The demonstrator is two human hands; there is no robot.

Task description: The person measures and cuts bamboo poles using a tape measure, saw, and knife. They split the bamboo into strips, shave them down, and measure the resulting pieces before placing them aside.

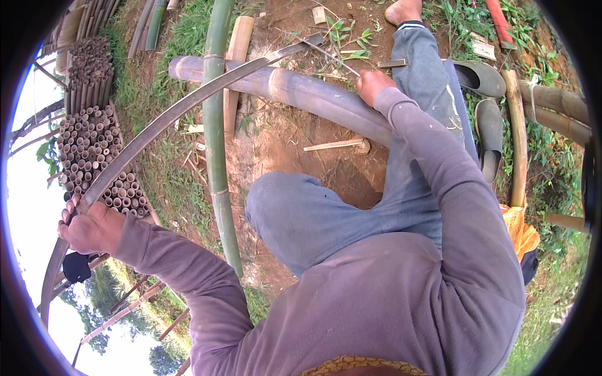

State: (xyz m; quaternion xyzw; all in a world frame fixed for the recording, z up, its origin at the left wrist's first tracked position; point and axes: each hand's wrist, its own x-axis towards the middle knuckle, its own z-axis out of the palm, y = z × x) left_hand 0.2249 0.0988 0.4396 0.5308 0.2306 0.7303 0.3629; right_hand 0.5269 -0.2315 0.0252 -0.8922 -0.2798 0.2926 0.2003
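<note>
Your left hand point(94, 227) is clenched around the long, narrow grey-brown bamboo-like strip point(182, 108), gripping it toward the lower left. Strip runs up and right across the green round bamboo pole point(216, 150); contact there, can't tell. Your right hand point(375, 86) is curled around a thin, dark, straight rod point(338, 57); its far tip sits near the strip's upper end. Small flat grey bar point(392, 63) lies against your blue-grey trouser leg, just beside that hand.

Writing: pale flat piece point(483, 47), upper right, too small to tell if marked.

Edges/room: thick grey bamboo pole point(307, 91) passes under the green one and reaches your outstretched leg. Bare brown dirt point(295, 141) lies between grey pole and your bent knee, with one pale wooden stick point(332, 145) on it. Left side is tighter: stacked cut bamboo tubes point(94, 150) appear just beyond your left hand.
</note>
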